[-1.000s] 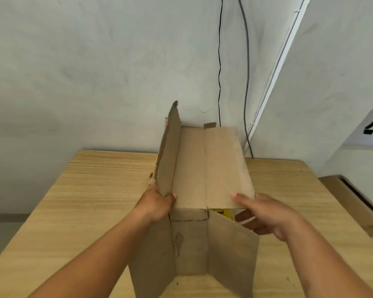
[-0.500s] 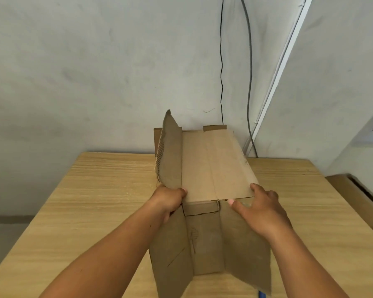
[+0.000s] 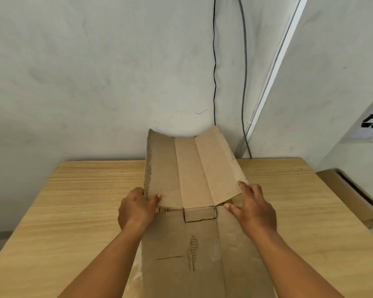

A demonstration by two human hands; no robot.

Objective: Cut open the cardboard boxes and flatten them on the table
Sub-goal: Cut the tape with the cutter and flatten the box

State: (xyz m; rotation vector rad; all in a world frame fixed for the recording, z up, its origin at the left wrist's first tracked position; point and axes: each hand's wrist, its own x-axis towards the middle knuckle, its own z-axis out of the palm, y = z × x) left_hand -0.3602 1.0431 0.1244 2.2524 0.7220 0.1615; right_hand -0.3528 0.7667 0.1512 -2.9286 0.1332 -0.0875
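A brown cardboard box, cut open, lies spread on the wooden table in the middle of the view. Its far panels slope up toward the wall, and its near panels lie almost flat toward me. My left hand pinches the left panel's lower corner, thumb on top. My right hand presses with spread fingers on the right panel's lower corner. A bit of yellow shows under the right panel's edge. No cutting tool is in view.
The table's far edge meets a grey wall, with two cables and a white conduit running down the corner. Another cardboard box stands off the table's right edge.
The left panel, which stood upright, has folded outward and down. The near flaps have dropped flat. Both hands moved apart to the panels' outer corners.
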